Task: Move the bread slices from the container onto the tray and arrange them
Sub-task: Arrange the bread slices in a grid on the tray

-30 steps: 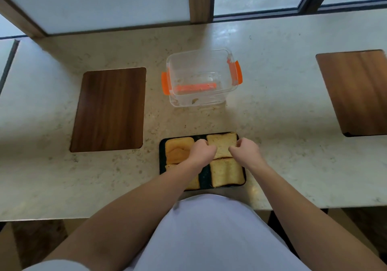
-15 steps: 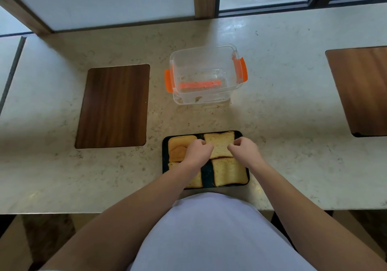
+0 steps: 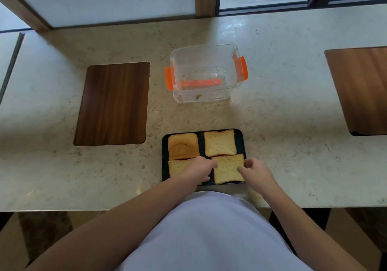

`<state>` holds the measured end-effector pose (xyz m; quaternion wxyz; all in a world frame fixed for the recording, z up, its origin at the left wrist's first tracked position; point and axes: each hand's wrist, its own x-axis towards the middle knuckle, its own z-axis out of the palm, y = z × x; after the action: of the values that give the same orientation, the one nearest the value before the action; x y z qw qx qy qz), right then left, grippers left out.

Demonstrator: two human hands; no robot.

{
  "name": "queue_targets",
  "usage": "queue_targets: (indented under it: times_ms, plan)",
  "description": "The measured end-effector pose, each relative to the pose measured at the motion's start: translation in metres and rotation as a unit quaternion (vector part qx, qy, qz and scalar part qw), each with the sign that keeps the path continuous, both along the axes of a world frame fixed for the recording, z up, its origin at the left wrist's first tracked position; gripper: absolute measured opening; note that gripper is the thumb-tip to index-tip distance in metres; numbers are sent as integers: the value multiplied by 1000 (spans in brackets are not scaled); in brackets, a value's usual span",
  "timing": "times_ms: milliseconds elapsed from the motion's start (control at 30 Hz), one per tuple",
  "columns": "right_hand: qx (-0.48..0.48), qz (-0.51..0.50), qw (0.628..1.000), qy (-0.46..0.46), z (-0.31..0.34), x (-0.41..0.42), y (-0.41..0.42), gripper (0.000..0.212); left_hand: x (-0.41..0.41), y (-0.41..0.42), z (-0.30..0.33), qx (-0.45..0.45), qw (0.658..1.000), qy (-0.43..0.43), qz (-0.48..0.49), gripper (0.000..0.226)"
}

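A black tray (image 3: 201, 143) lies at the counter's near edge with bread in a two-by-two layout. At the far left is a crust-end slice (image 3: 183, 146), at the far right a plain slice (image 3: 219, 143). My left hand (image 3: 199, 170) lies over the near left slice (image 3: 178, 167), hiding part of it, and its fingertips press the left edge of the near right slice (image 3: 227, 170). My right hand (image 3: 255, 170) pinches that slice's right edge with curled fingers. Behind the tray stands the clear container (image 3: 209, 94) with orange clips, holding only crumbs.
A dark wooden panel (image 3: 113, 103) is set into the marble counter left of the container, and another wooden panel (image 3: 360, 90) lies at the far right. Window frames run along the back. The counter's front edge (image 3: 83, 209) is right behind the tray.
Both hands have moved from the far right slice back toward me to the near right slice. The far right slice now lies uncovered.
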<state>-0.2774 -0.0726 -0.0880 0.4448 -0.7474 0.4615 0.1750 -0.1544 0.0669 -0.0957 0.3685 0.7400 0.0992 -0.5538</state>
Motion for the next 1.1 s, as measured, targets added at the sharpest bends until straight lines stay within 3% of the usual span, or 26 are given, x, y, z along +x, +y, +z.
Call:
queue_targets:
  times_ms: [100,400,567,700,867,933,1033,1100]
  plan:
    - [-3,-19,1000,-5,1,0,12,42,-5,0,-5,8,1000,19,15,33]
    - [8,-80,997,10,3,12,17,54,-6,-2,-6,14,999,29,23,45]
    - [44,-66,997,4,4,16,23,29,-3,0,-7,15,999,20,23,43]
    - [22,-47,999,13,1,17,25,52,-2,4,-7,14,999,22,26,38]
    - [21,-30,999,23,-1,15,24,50,0,8,-8,10,1000,15,10,38]
    - [4,-37,999,21,-3,15,23,52,4,11,-7,3,1000,-11,-27,36]
    - [-58,-14,998,-1,-5,18,25,53,15,33,-2,-17,989,-115,-86,15]
    - [-94,23,995,-33,-4,26,28,52,28,55,1,5,975,-210,-66,25]
